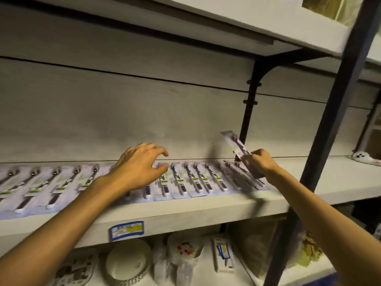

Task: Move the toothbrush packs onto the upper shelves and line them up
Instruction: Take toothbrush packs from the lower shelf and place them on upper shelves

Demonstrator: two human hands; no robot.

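Note:
A long row of toothbrush packs (198,182) lies flat and side by side along the white shelf (185,211), from the far left to near the dark upright post. My right hand (260,162) grips a purple toothbrush pack (237,144), tilted up above the right end of the row. My left hand (140,165) hovers over the middle of the row with fingers spread and curled, holding nothing; I cannot tell whether it touches the packs beneath. Several packs under that hand are hidden.
A dark metal post (334,112) and a slotted bracket (249,112) stand right of the row. Another shelf (268,27) hangs overhead. Below are white plates (127,261), cups (184,250) and a small box (223,254). A blue price label (126,230) marks the shelf edge.

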